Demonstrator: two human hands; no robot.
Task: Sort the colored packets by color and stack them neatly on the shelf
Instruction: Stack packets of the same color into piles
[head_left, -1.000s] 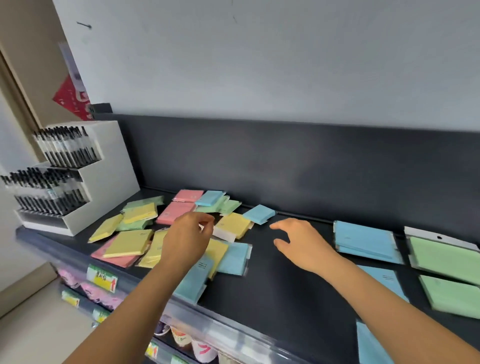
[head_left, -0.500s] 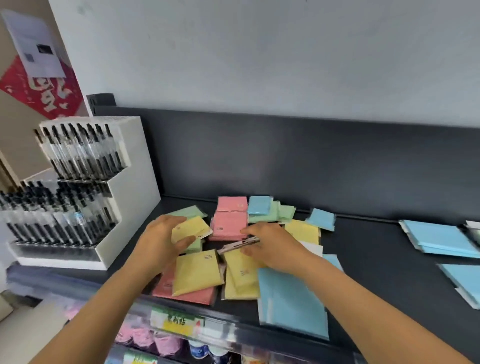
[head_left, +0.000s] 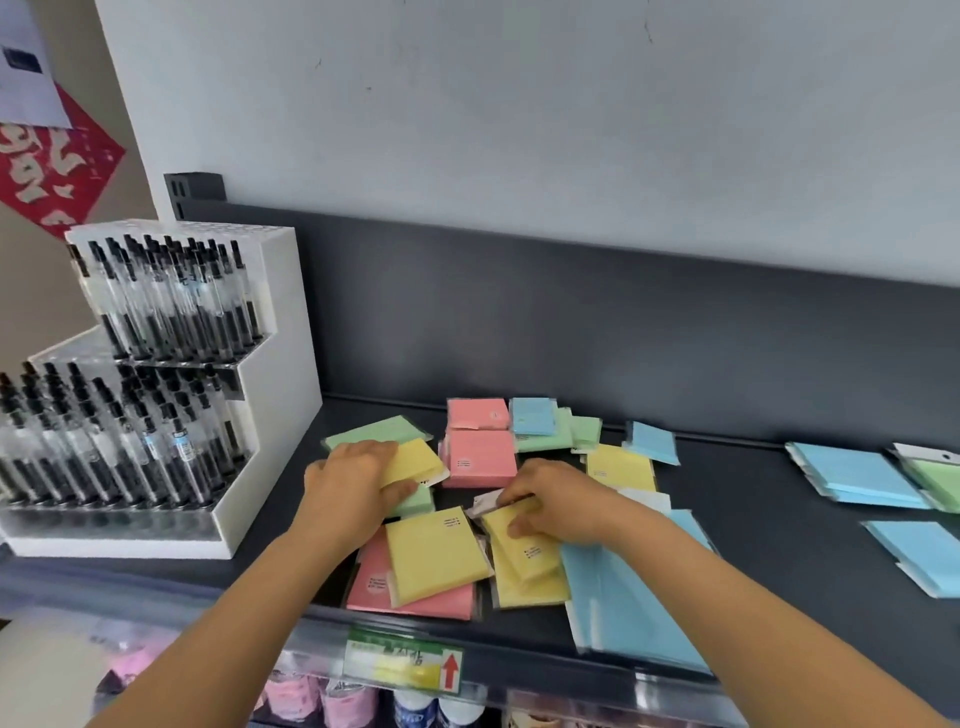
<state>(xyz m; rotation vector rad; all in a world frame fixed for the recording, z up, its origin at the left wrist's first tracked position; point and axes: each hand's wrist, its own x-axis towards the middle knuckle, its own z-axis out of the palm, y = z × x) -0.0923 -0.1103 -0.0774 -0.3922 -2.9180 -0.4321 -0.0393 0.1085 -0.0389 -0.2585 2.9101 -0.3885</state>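
Note:
Loose packets in yellow, pink, green and blue lie mixed on the dark shelf (head_left: 753, 587). My left hand (head_left: 349, 483) grips a small yellow packet (head_left: 415, 460) that lies over a green one (head_left: 376, 430). My right hand (head_left: 558, 501) pinches a yellow packet (head_left: 511, 540) on top of other yellow ones, with a white-edged packet by its thumb. A larger yellow packet (head_left: 434, 556) rests on a pink one (head_left: 415, 597) between my arms. Two pink packets (head_left: 480, 457) lie behind, blue and green ones beside them.
A white pen display (head_left: 270, 395) full of black pens stands at the left. Sorted blue stacks (head_left: 852, 475) and a green stack (head_left: 937, 478) lie at the right. A big blue packet (head_left: 628, 608) lies under my right forearm. The shelf's front rail carries a price label (head_left: 402, 660).
Both hands moved left from the open shelf onto the mixed pile; the left took hold of a small yellow packet and the right closed on a yellow packet. The view shifted left.

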